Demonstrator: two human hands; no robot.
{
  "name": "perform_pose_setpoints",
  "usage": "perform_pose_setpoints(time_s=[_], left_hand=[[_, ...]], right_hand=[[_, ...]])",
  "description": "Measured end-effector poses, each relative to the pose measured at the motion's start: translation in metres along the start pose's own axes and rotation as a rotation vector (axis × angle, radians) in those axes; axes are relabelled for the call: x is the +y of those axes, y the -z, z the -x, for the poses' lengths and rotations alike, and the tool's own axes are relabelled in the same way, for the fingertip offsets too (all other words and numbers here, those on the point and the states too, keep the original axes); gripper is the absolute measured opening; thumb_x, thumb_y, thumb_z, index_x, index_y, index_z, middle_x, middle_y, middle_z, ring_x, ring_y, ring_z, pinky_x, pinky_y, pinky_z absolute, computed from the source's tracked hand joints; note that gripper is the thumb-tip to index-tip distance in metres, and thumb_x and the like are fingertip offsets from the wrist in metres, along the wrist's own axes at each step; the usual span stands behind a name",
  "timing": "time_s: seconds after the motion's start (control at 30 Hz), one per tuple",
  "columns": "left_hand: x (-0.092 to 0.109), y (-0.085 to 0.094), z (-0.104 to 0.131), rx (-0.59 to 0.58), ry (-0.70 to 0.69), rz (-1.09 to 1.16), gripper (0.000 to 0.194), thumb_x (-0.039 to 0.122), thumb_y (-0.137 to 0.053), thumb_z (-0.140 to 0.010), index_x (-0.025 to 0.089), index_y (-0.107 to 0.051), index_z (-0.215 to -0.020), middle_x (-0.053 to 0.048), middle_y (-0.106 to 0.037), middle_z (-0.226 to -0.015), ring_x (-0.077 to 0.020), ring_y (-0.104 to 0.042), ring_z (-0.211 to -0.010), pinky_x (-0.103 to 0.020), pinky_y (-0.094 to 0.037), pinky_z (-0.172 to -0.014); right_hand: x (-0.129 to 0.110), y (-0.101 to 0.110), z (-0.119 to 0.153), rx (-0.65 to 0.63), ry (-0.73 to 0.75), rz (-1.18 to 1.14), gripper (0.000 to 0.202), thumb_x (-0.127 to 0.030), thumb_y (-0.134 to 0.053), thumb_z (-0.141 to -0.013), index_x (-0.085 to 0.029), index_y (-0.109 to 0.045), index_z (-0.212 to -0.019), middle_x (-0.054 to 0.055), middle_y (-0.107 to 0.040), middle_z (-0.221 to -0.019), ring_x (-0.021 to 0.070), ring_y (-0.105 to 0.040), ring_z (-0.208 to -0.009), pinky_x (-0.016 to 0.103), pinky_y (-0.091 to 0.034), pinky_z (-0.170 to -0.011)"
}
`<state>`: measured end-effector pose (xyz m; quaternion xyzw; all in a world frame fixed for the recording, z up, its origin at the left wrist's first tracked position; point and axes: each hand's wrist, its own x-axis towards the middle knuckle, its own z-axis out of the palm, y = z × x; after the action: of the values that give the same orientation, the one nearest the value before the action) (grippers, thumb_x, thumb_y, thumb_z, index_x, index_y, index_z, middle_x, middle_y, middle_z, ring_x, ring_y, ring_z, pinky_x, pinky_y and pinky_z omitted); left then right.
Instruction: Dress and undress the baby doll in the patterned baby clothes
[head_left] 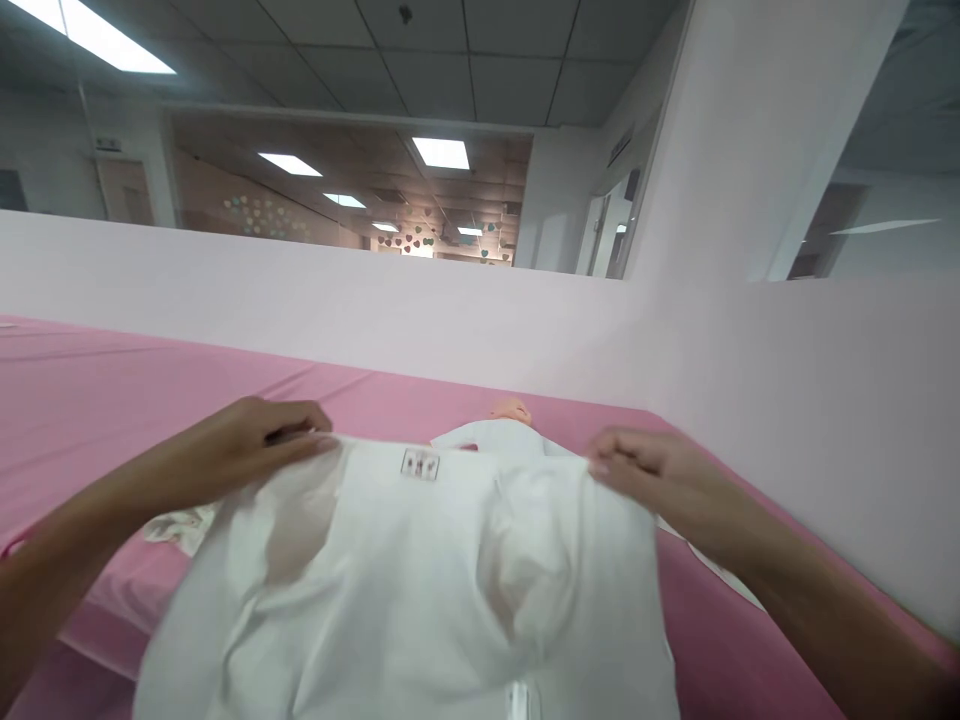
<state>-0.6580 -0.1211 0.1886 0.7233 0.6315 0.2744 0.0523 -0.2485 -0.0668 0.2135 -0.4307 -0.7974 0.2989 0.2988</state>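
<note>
A white cloth garment (420, 570) hangs spread between my two hands, its top edge pulled nearly straight. My left hand (274, 440) pinches the top left corner, thumb against fingers. At the top right, my right hand (637, 460) is closed on the other corner. A small printed label (420, 464) sits near the middle of the top edge. Low on the cloth is a small white piece (519, 700), perhaps a zip. Behind the garment, a peach-coloured rounded thing (511, 410) shows beside more white cloth (487, 436); its kind is unclear, mostly hidden.
A pink sheet (187, 380) covers the surface under and behind the garment. To the left lies a crumpled patterned white cloth (180, 528). White walls (337, 300) border the surface at the back and right, with windows (375, 190) above.
</note>
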Motion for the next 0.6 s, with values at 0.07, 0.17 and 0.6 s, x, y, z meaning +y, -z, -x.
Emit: perform_pose_setpoints(time_s=[0.07,0.17,0.6], left_hand=[[-0.011,-0.01,-0.043,0.012,0.002,-0.063,0.045,0.061,-0.046,-0.088,0.02,-0.063,-0.087,0.001,-0.063,-0.072,-0.0138,-0.055,-0.063,-0.021,-0.037,-0.056],[-0.036,-0.043,-0.107,0.08,-0.009,-0.133,0.041,0.055,-0.043,-0.092,0.019,-0.062,-0.094,-0.003,-0.067,-0.091,-0.0182,-0.061,-0.081,-0.024,-0.041,-0.068],[-0.009,-0.222,-0.189,-0.006,0.024,-0.227,0.031,0.031,-0.044,-0.093,0.017,-0.059,-0.117,-0.014,-0.06,-0.123,-0.0262,-0.053,-0.119,-0.038,-0.039,-0.1]], right_hand=[[0.004,-0.002,-0.043,-0.017,0.01,-0.043,0.034,-0.052,-0.055,-0.086,-0.019,-0.062,-0.083,0.002,-0.059,-0.079,0.0133,-0.052,-0.069,0.026,-0.04,-0.062],[0.025,-0.013,-0.117,-0.025,0.071,-0.025,0.026,-0.042,-0.051,-0.088,-0.019,-0.062,-0.09,0.003,-0.063,-0.09,0.0139,-0.055,-0.079,0.027,-0.042,-0.07],[0.168,-0.058,-0.179,0.276,-0.322,0.305,0.014,-0.021,-0.045,-0.084,-0.016,-0.057,-0.079,0.012,-0.065,-0.092,0.0222,-0.055,-0.085,0.031,-0.038,-0.071]])
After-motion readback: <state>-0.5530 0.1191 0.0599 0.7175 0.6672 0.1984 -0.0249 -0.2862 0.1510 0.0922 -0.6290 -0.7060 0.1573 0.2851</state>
